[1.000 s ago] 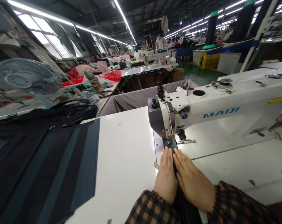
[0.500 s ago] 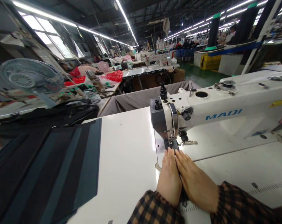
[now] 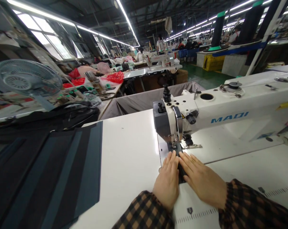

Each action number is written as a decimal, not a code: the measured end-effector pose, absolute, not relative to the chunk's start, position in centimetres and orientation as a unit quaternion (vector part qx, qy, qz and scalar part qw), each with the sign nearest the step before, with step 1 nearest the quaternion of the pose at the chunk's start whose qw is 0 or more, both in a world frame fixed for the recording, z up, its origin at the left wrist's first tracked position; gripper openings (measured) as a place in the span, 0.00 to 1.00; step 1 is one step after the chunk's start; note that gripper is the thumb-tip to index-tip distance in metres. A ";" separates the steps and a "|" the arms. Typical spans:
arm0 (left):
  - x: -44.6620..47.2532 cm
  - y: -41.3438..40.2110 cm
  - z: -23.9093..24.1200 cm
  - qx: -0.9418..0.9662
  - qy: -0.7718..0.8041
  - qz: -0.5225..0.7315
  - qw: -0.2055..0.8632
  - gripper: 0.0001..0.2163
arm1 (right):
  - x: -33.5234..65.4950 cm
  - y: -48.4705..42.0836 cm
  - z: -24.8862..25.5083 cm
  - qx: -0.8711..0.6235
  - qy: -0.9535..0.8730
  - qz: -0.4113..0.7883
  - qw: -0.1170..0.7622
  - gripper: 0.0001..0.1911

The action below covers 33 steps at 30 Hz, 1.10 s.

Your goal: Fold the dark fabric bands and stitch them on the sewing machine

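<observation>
My left hand (image 3: 167, 179) and my right hand (image 3: 202, 181) lie flat side by side on the white table (image 3: 129, 159), fingers stretched out. Between them runs a narrow dark strip of fabric (image 3: 180, 168), which they press down. Its far end reaches under the presser foot (image 3: 176, 144) of the white MAQI sewing machine (image 3: 217, 111). Both fingertips sit just in front of the foot. Checked brown sleeves cover both wrists.
A stack of dark and grey fabric pieces (image 3: 50, 171) lies on the left of the table. A small fan (image 3: 26, 79) stands at the far left. Behind are a grey cloth bin (image 3: 144, 97), cluttered tables, other sewing machines and people at work.
The dark strip has fed forward under the foot, so less of it shows between my hands. My hands have spread slightly apart, their wrists drawn back toward me.
</observation>
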State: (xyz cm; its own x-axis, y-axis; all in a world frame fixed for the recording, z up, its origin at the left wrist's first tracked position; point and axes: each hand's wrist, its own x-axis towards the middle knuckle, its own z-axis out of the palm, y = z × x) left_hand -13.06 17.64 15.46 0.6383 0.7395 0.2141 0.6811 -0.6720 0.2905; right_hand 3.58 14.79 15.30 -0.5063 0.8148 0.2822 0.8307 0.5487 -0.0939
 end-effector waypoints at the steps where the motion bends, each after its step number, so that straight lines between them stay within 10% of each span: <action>1: -13.5 18.0 15.7 0.908 0.379 0.147 0.098 0.21 | 3.7 14.8 15.4 -0.469 -0.871 -0.030 0.146 0.27; 33: -14.4 17.5 16.6 0.928 0.296 0.218 0.065 0.09 | 4.7 13.9 15.6 -0.417 -0.875 -0.019 0.244 0.12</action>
